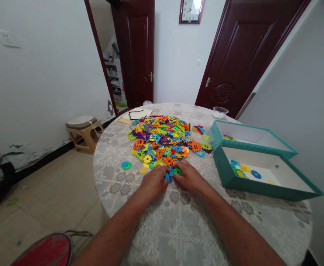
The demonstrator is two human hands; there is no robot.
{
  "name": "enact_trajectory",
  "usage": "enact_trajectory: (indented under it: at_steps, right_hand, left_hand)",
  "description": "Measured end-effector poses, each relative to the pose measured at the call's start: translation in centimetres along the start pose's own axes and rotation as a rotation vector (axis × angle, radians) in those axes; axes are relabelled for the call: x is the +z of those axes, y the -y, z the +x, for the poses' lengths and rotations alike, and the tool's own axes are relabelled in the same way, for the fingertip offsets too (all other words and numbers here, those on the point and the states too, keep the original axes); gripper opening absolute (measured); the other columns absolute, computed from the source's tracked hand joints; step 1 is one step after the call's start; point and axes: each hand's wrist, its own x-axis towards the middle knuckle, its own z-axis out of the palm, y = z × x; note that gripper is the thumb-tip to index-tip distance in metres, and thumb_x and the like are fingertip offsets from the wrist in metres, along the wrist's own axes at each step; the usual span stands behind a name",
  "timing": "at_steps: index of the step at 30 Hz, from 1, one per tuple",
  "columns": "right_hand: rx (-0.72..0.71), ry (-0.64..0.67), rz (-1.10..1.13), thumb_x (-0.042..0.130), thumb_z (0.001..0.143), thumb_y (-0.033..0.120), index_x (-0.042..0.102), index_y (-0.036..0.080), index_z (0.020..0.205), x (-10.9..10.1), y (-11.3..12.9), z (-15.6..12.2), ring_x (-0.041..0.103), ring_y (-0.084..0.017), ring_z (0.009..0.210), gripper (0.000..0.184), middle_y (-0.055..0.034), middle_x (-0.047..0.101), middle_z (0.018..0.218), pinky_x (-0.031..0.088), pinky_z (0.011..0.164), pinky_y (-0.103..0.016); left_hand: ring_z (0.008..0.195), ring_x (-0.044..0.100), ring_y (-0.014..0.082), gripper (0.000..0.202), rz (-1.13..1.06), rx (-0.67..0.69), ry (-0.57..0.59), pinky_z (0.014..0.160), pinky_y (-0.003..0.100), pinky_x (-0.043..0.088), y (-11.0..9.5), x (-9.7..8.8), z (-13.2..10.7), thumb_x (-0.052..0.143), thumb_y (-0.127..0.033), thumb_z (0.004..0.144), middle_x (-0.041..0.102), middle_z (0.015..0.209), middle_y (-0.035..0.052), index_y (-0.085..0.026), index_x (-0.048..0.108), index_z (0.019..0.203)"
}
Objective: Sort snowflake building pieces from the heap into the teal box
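Snowflake blocks [168, 174] are held firmly between left hand [153, 181] and right hand [188, 177] on the bench [175, 236], just below the multicoloured heap [159, 140].

On the round table [178, 236], plastic pieces [159, 140] lie heaped left of two boxes [250, 184], with eyeglasses [136, 114], it seems, behind them.

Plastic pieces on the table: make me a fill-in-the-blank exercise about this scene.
The left hand and right hand rest on the ____ with a cluster of pieces between them. A pair of ____ lies on a white sheet beyond the big pile. The nearer teal box stands to the ____ of the big pile. The clock hangs on the ____.

table; glasses; right; wall
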Motion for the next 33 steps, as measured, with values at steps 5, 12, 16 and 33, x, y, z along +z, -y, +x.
enact_trajectory:
  at_steps: [5,12,16,33]
  right_hand:
    - [-0.018,0.020,0.020,0.073,0.083,0.020,0.070,0.024,0.109,-0.5,0.0,-0.2,0.060,-0.023,0.104,0.026,-0.0047,0.064,0.111,0.045,0.090,-0.032]
    - [-0.062,0.047,0.059,0.068,0.079,0.012,0.063,0.024,0.099,-0.7,0.2,-0.9,0.059,-0.021,0.093,0.024,-0.0027,0.064,0.101,0.042,0.079,-0.030]
    - [-0.056,0.063,0.073,0.066,0.079,0.010,0.058,0.024,0.091,-1.1,0.8,-1.5,0.058,-0.019,0.083,0.021,-0.0005,0.065,0.090,0.038,0.072,-0.029]
    - [-0.116,0.053,0.350,0.064,0.087,0.023,0.058,0.024,0.082,-1.4,3.9,-2.4,0.062,-0.021,0.090,0.008,-0.0020,0.066,0.092,0.048,0.083,-0.033]
  left_hand:
    - [0.112,0.065,0.0243,0.029,-0.018,-0.018,-0.039,0.091,0.032,0.048,-0.3,0.1,-0.4,0.064,-0.019,0.087,0.069,0.122,0.0064,-0.026,0.061,0.116]
    - [0.108,0.064,0.0243,0.027,0.016,0.000,-0.070,0.090,0.033,0.046,0.1,0.8,-0.6,0.064,-0.017,0.085,0.069,0.115,0.0062,-0.025,0.061,0.111]
    - [0.107,0.064,0.0236,0.028,0.018,0.008,-0.062,0.089,0.032,0.046,0.1,0.8,-0.7,0.063,-0.016,0.086,0.070,0.117,0.0060,-0.025,0.061,0.113]
    - [0.104,0.071,0.0195,0.034,-0.421,0.014,-0.261,0.097,0.033,0.053,-1.6,0.0,-1.7,0.039,-0.032,0.107,0.077,0.113,0.0047,-0.025,0.069,0.120]
